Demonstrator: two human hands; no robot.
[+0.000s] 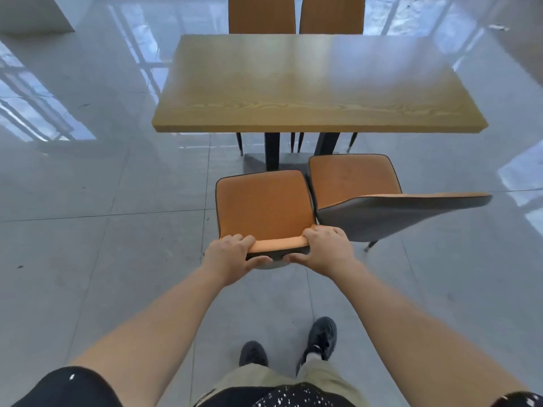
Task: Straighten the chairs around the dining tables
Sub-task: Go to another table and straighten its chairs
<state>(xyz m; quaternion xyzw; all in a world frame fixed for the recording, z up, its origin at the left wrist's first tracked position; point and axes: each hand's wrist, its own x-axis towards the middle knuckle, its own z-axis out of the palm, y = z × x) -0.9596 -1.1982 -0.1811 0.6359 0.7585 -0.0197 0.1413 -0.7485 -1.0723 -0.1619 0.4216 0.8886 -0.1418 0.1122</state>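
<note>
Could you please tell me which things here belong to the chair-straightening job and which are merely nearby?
Job: held orange padded chair; skewed orange chair; two far orange chairs; rectangular wooden dining table; left hand; right hand.

Nearby: glossy grey tiled floor; black shoes.

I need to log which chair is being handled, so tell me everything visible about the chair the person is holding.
The held chair has an orange padded seat and backrest with dark piping and a dark grey back shell. It faces the wooden table, seat clear of the table edge, not tucked in. The left hand and right hand both grip the backrest's top edge. Its right side sits against the neighbouring chair, which is turned askew. Its legs are hidden.
</note>
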